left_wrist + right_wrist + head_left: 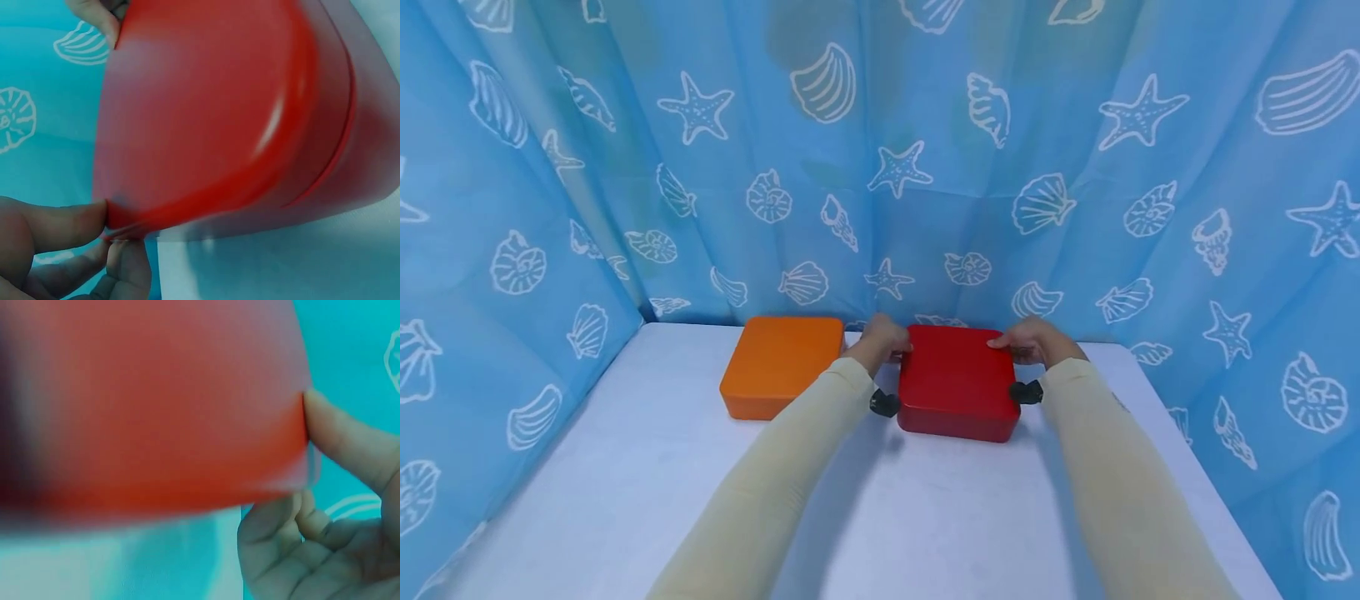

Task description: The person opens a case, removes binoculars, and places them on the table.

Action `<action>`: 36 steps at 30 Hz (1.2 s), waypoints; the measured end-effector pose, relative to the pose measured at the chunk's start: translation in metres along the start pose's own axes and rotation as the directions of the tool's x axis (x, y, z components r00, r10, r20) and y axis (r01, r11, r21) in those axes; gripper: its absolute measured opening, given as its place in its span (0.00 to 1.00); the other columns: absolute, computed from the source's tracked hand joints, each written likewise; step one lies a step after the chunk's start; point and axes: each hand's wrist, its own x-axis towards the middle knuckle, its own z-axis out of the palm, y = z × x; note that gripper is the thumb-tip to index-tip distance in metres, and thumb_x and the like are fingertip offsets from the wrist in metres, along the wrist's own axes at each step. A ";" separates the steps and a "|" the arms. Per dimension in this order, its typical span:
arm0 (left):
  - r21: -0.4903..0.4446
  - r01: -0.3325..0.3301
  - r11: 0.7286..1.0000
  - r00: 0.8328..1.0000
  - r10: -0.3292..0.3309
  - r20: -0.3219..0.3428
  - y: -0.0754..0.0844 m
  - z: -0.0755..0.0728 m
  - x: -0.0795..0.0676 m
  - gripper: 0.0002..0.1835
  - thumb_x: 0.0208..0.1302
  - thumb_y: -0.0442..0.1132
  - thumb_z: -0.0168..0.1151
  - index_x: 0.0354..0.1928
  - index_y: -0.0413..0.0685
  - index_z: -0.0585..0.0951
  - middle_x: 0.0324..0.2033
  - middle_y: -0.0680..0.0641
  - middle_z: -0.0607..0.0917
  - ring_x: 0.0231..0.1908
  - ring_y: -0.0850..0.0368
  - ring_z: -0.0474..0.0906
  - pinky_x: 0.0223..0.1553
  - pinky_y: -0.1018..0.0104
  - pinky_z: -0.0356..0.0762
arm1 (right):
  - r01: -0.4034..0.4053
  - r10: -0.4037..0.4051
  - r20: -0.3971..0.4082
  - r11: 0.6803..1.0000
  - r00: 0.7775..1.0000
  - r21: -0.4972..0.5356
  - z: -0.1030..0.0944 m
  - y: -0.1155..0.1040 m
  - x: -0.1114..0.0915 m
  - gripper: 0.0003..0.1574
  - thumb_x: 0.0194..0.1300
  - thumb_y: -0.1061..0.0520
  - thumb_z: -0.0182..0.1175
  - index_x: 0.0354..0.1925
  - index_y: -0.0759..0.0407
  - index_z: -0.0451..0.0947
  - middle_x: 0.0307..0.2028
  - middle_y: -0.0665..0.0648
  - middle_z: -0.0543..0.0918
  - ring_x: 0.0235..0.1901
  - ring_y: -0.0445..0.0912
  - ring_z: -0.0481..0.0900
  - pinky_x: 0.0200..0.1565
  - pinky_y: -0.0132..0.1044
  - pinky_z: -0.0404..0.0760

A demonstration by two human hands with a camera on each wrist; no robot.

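A red square box (958, 371) with rounded corners stands on the white table, close to the curtain. In the left wrist view a thin seam runs around its side below the lid (206, 112). My left hand (883, 337) pinches the far left corner of the box, thumb on the top edge and fingers curled beneath. At the far right corner my right hand (1037, 340) grips it likewise, thumb above and fingers bent under the edge in the right wrist view. An orange box (786, 358) of similar shape sits to the left, beside my left hand.
Blue curtains (865, 217) with white shells and starfish hang behind the table and along both sides. The white table (647, 467) reaches forward under my sleeves. Black wrist cameras (884, 403) sit at both wrists, close by the red box's sides.
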 end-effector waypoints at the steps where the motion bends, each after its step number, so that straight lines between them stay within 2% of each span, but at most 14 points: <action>1: 0.001 -0.004 1.000 1.000 0.004 0.002 0.000 0.000 -0.001 0.15 0.52 0.27 0.71 0.42 0.32 0.79 0.36 0.41 0.81 0.33 0.47 0.81 0.32 0.58 0.84 | 0.012 -0.012 0.022 1.000 1.000 0.004 -0.001 0.000 0.001 0.40 0.63 0.54 0.67 0.63 0.69 0.59 0.56 0.62 0.71 0.49 0.53 0.72 0.54 0.42 0.76; 6: -0.017 -0.002 1.000 1.000 0.002 0.020 0.000 -0.003 0.000 0.16 0.52 0.28 0.72 0.43 0.33 0.78 0.37 0.41 0.81 0.35 0.46 0.81 0.35 0.57 0.84 | 0.090 -0.091 0.068 0.996 0.994 0.013 -0.004 -0.009 0.002 0.44 0.66 0.58 0.64 0.68 0.73 0.50 0.62 0.66 0.64 0.58 0.57 0.68 0.58 0.45 0.74; 10: -0.095 0.049 0.994 0.998 -0.045 0.045 0.002 -0.003 0.004 0.19 0.54 0.27 0.71 0.48 0.34 0.77 0.40 0.42 0.79 0.39 0.46 0.80 0.40 0.56 0.83 | 0.105 -0.105 0.033 0.994 0.994 -0.015 -0.003 -0.014 -0.005 0.48 0.65 0.58 0.64 0.69 0.73 0.46 0.63 0.67 0.62 0.61 0.59 0.66 0.59 0.47 0.73; 13: -0.166 0.094 0.982 0.995 -0.086 0.058 0.001 -0.004 0.005 0.21 0.55 0.27 0.71 0.50 0.35 0.77 0.42 0.42 0.79 0.42 0.46 0.78 0.42 0.55 0.83 | 0.122 -0.123 -0.019 0.991 0.992 -0.055 -0.002 -0.013 -0.010 0.47 0.64 0.56 0.66 0.68 0.74 0.51 0.61 0.66 0.65 0.59 0.59 0.68 0.58 0.46 0.74; 16: -0.215 0.101 0.971 0.994 -0.089 0.065 -0.001 -0.006 0.004 0.21 0.56 0.29 0.71 0.51 0.35 0.77 0.43 0.41 0.79 0.42 0.45 0.79 0.43 0.55 0.82 | 0.147 -0.154 -0.074 0.985 0.985 -0.089 0.000 -0.007 -0.012 0.42 0.63 0.54 0.67 0.64 0.73 0.59 0.58 0.66 0.69 0.57 0.59 0.70 0.57 0.47 0.75; 20: -0.249 0.107 0.963 0.991 -0.084 0.104 -0.009 -0.008 -0.001 0.19 0.59 0.32 0.69 0.51 0.35 0.76 0.45 0.42 0.79 0.44 0.44 0.80 0.45 0.54 0.82 | 0.144 -0.152 -0.120 0.987 0.981 -0.071 0.005 0.003 -0.013 0.36 0.62 0.51 0.68 0.59 0.69 0.65 0.55 0.65 0.72 0.53 0.57 0.74 0.56 0.49 0.75; 24: -0.250 0.133 0.959 0.978 -0.085 0.191 -0.018 -0.012 -0.007 0.16 0.61 0.33 0.68 0.50 0.37 0.78 0.45 0.42 0.79 0.47 0.44 0.78 0.48 0.54 0.80 | 0.142 -0.148 -0.144 0.989 0.978 -0.048 0.010 0.011 -0.012 0.36 0.63 0.50 0.67 0.60 0.68 0.65 0.51 0.62 0.74 0.44 0.52 0.75 0.55 0.48 0.76; 27: -0.215 0.126 0.969 0.960 -0.064 0.273 -0.023 -0.017 -0.012 0.14 0.61 0.32 0.67 0.48 0.36 0.80 0.44 0.41 0.80 0.47 0.43 0.77 0.50 0.54 0.79 | 0.148 -0.154 -0.158 0.988 0.975 -0.050 0.009 0.014 -0.011 0.36 0.65 0.50 0.66 0.61 0.68 0.65 0.47 0.61 0.74 0.38 0.49 0.74 0.50 0.45 0.79; 30: -0.163 0.106 0.981 0.938 -0.045 0.343 -0.026 -0.020 -0.017 0.11 0.63 0.32 0.64 0.47 0.35 0.79 0.44 0.41 0.80 0.46 0.43 0.77 0.49 0.54 0.79 | 0.143 -0.151 -0.164 0.988 0.975 -0.059 0.007 0.017 -0.011 0.36 0.64 0.49 0.66 0.61 0.68 0.65 0.47 0.61 0.74 0.36 0.49 0.74 0.48 0.44 0.80; 33: -0.117 0.068 0.991 0.930 -0.021 0.368 -0.026 -0.022 -0.023 0.13 0.64 0.29 0.61 0.50 0.34 0.77 0.43 0.39 0.79 0.43 0.43 0.79 0.44 0.53 0.82 | 0.141 -0.150 -0.157 0.988 0.976 -0.064 0.006 0.019 -0.016 0.36 0.65 0.49 0.65 0.62 0.68 0.65 0.49 0.62 0.74 0.38 0.50 0.75 0.49 0.45 0.80; 36: -0.096 0.038 0.995 0.931 0.000 0.365 -0.023 -0.024 -0.028 0.17 0.64 0.26 0.59 0.54 0.32 0.75 0.44 0.38 0.79 0.42 0.43 0.80 0.40 0.53 0.83 | 0.144 -0.148 -0.144 0.989 0.978 -0.037 0.006 0.020 -0.020 0.36 0.64 0.49 0.66 0.61 0.67 0.66 0.51 0.63 0.73 0.40 0.51 0.75 0.50 0.45 0.80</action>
